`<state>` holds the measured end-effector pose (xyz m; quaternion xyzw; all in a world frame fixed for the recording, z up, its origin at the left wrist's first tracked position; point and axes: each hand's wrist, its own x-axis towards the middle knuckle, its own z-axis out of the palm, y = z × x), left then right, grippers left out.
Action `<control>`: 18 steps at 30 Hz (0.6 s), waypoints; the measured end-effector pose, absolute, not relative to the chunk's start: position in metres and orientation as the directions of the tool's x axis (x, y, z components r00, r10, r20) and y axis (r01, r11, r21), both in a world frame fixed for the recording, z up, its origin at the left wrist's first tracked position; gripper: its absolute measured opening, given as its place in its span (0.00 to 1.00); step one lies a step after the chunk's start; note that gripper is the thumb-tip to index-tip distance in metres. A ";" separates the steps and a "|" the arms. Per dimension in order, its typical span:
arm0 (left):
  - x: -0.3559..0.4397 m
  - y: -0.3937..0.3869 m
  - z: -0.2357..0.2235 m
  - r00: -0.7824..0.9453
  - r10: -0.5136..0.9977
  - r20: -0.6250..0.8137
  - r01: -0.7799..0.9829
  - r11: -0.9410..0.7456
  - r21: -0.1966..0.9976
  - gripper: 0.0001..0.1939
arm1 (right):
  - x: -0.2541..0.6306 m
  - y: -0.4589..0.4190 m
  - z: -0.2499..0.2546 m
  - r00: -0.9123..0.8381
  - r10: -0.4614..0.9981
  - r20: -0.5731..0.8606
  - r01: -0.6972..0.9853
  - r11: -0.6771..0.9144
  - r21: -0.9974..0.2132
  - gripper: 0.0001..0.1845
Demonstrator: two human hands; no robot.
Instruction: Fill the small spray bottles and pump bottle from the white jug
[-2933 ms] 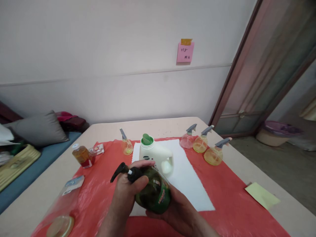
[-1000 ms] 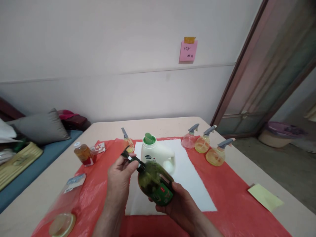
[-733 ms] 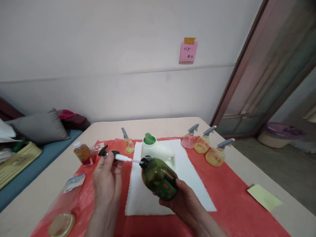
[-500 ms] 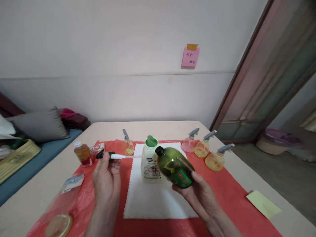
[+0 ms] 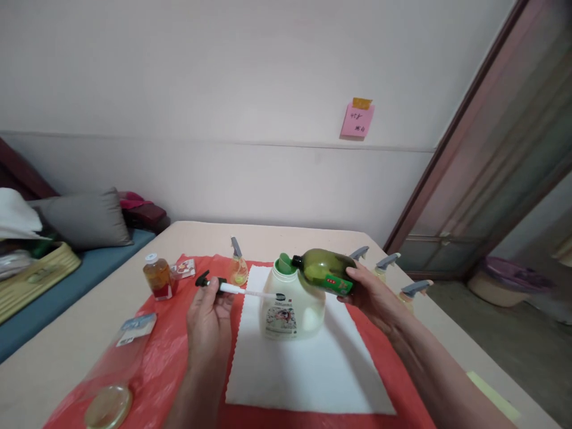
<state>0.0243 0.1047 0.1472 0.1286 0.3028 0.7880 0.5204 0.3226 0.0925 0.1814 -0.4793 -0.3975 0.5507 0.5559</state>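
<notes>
Our left grip point(image 5: 209, 313) pinches the pump dispenser point(image 5: 223, 286), its tube point(image 5: 259, 294) pointing right. Our right grip point(image 5: 369, 292) clasps the green bottle point(image 5: 319, 265), nearly horizontal; its neck point(image 5: 297, 261) lies at the green spout point(image 5: 285, 264) of the white jug point(image 5: 308, 313), contact unclear to us. Jug upright on white cloth point(image 5: 308, 381) over the desk point(image 5: 205, 235).

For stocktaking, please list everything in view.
Bottle: one, green, centre
Pump: one, black and white, centre
Table: one, beige, centre
Sheet: one, red, on table
Cloth: one, white, on sheet
Jug: one, white, on cloth
Spray bottles: four, grey-topped, one left, three right
Capped bottle: one, amber, left
Packet: one, white, left
Container: one, clear, left
Notes: two, pink on wall, yellow on table
Sofa: one, blue, left
Cushion: one, grey, on sofa
Basket: one, yellow, on sofa
Bin: one, tan, right
Left hand: one, holding pump
Right hand: one, holding bottle
</notes>
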 end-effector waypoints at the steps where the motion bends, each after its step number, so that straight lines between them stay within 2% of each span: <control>1: 0.024 0.105 0.148 -0.420 0.900 -0.118 -0.750 -0.271 0.604 0.06 | 0.325 0.094 0.186 0.066 0.995 -0.079 -0.183 -0.066 -0.981 0.24; 9: 0.026 0.104 0.155 -0.402 0.899 -0.176 -0.776 -0.232 0.586 0.04 | 0.330 0.110 0.235 0.034 0.999 -0.032 0.254 -0.039 -0.966 0.35; 13: 0.027 0.104 0.155 -0.392 0.902 -0.183 -0.776 -0.217 0.592 0.05 | 0.326 0.120 0.258 -0.007 1.000 -0.011 0.420 -0.007 -0.908 0.33; 18: 0.025 0.103 0.155 -0.372 0.912 -0.173 -0.791 -0.214 0.573 0.09 | 0.317 0.130 0.283 -0.032 0.999 -0.012 0.536 0.007 -0.844 0.29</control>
